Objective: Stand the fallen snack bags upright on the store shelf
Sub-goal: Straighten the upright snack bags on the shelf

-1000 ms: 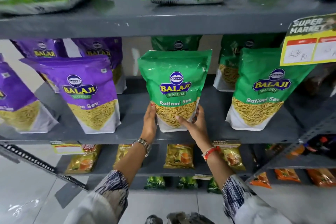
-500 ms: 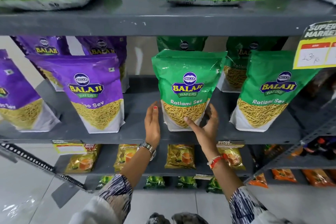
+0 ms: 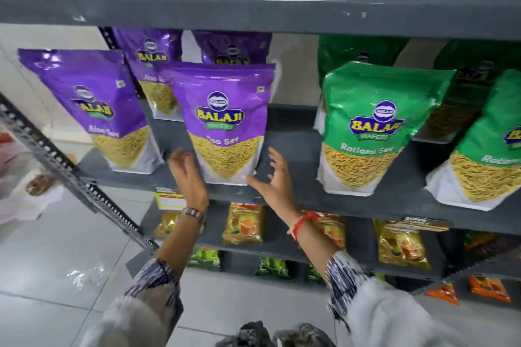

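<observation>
You can read "BALAJI WAFERS" and "Aloo Sev" on the centre purple bag (image 3: pixel 225 124) and on the left purple bag (image 3: pixel 93 110). The green bag (image 3: pixel 375 127) reads "BALAJI WAFERS", "Ratlami Sev". A shelf tag (image 3: pixel 423 222) lower right says "SUPER".

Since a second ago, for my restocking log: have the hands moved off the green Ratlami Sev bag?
Yes. Both hands, left hand and right hand, went left along the shelf to the purple Aloo Sev bag.
</observation>
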Demonstrator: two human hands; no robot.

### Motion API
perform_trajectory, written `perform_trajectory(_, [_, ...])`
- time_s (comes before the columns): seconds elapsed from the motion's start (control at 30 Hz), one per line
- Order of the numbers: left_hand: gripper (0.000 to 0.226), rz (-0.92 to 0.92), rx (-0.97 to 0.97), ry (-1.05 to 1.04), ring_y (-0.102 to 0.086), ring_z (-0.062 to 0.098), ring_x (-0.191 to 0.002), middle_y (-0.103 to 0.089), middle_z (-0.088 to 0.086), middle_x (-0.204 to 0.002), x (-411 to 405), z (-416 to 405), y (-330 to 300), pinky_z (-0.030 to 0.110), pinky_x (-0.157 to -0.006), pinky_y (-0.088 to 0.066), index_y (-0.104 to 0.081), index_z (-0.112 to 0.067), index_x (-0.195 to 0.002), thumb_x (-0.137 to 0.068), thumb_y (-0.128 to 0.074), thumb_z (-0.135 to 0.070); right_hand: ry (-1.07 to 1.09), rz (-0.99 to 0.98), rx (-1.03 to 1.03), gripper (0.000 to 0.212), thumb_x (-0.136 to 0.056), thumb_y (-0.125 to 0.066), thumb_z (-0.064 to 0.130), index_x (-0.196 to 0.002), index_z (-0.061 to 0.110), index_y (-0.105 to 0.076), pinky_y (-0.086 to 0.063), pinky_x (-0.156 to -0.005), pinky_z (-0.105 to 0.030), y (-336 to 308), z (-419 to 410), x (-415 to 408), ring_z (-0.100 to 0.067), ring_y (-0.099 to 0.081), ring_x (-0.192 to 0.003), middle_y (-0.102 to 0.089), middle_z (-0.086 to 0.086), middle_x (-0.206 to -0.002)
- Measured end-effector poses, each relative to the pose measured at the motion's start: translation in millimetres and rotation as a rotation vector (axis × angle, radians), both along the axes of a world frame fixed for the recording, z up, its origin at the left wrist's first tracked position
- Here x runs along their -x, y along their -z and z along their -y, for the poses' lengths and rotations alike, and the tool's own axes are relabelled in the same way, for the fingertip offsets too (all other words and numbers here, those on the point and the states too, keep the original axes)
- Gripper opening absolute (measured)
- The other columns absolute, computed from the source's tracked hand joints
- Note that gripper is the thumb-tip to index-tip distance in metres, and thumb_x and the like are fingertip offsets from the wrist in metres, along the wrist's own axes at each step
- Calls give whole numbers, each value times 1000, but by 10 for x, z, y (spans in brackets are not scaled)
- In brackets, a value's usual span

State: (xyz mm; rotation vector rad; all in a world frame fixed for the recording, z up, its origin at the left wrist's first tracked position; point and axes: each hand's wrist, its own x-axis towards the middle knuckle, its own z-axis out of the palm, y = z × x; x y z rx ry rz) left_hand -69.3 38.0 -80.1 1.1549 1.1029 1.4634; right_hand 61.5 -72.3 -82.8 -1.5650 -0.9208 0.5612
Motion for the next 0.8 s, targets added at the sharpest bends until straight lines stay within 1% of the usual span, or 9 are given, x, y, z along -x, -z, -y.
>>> perform_trajectory(0.07, [40,-35,21,125,-38,13,-115,-39,-1,-123,-22,-113,-36,3,-85,-35,-29,-4,-136,-98,-34,-13,0,-161,58,93,-69,-83,23,-144,13,-28,-34,-113,-39,-45,-169,35,-21,-36,-138,-36,-8,-149])
perform_trajectory(0.1, [42,-48,14,194,-37,14,-119,-37,0,-129,-12,-138,-42,1,-88,-35,-25,-5,-139,-99,-33,-14,-10,-214,60,93,-70,-83,22,-144,15,-28,-34,-113,-39,-63,-240,68,-21,-37,-138,-37,-9,-149])
perform_trajectory(0.2, [56,-64,17,383,-36,20,-133,-29,9,-149,-6,-160,12,32,-109,-35,-19,-14,-142,-93,-38,-35,-89,-267,31,76,-72,-81,15,-132,21,-35,-43,-108,-46,-80,-345,127,-22,-51,-126,-53,-9,-136])
perform_trajectory(0.3, [81,-74,36,459,-37,22,-134,-27,10,-151,63,-186,-15,41,-111,-34,-16,-19,-142,-76,-41,-58,-68,-272,36,77,-75,-78,12,-137,14,-33,-44,-107,-46,-97,-408,207,-23,-52,-126,-54,-9,-135])
perform_trajectory(0.43, [104,-64,-4,504,-40,13,-126,-30,2,-145,111,-257,-23,19,-97,-41,-14,-18,-142,-64,-50,-77,-41,-254,46,74,-78,-76,12,-137,12,-33,-46,-106,-44,-114,-473,245,-25,-51,-127,-53,-11,-136])
perform_trajectory(0.5, [87,-73,-6,509,-39,15,-128,-30,2,-144,110,-280,-14,14,-93,-41,-14,-17,-142,-76,-45,-64,-34,-246,45,72,-78,-75,13,-137,13,-34,-47,-104,-43,-108,-492,236,-25,-52,-126,-54,-11,-135])
perform_trajectory(0.6, [64,-51,24,482,-38,13,-128,-29,2,-146,101,-312,26,17,-98,-40,-15,-18,-143,-88,-39,-41,-32,-244,47,70,-78,-76,15,-135,15,-35,-49,-102,-41,-95,-487,217,-24,-53,-125,-56,-8,-131])
perform_trajectory(0.7, [52,-50,0,439,-36,9,-125,-29,-1,-144,116,-288,61,2,-84,-39,-18,-18,-143,-96,-37,-29,-7,-240,35,72,-76,-78,15,-134,16,-35,-50,-88,-16,-83,-425,244,-12,-57,-115,-57,5,-118])
perform_trajectory(0.8, [46,-43,43,366,-38,15,-129,-35,1,-142,187,-233,105,14,-96,-38,-24,-15,-141,-98,-36,-27,148,-215,-22,75,-73,-80,13,-134,11,-38,-47,-74,-4,-48,-325,344,2,-56,-97,-53,12,-113])
